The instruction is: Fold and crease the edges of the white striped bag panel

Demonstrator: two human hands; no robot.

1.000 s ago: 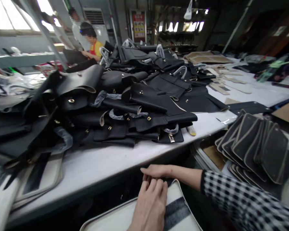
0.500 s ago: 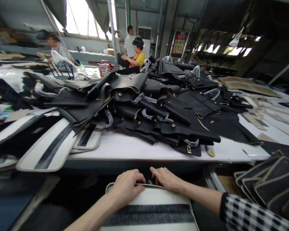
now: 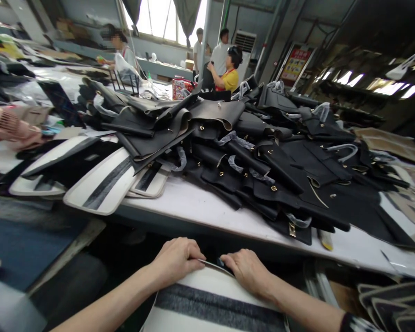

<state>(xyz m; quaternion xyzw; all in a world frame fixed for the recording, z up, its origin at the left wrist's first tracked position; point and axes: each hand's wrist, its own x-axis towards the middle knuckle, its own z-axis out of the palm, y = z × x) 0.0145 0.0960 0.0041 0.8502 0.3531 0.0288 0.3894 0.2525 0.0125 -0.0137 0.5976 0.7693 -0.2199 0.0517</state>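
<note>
A white bag panel (image 3: 190,318) with a broad black stripe and a bound edge stands in front of me, low in the head view. My left hand (image 3: 180,258) is closed on its top edge, thumb and fingers pinching it. On the right part of the same edge, my right hand (image 3: 247,269) is closed too, its fingers curled over the far side and partly hidden. A small dark bit shows by the right fingertips; I cannot make out what it is. Between the two hands a short stretch of the edge lies bare.
A white-topped table (image 3: 193,203) ahead bears a heap of black leather bag pieces (image 3: 249,152) with wrapped handles. More striped panels (image 3: 100,184) lie at its left. Dark panels (image 3: 394,299) stand stacked at lower right. People (image 3: 228,76) work beyond the table.
The view has turned left and tilted, so the table and heap appear further right. Both hands stay at the panel's top edge, with the right fingers now curled in more.
</note>
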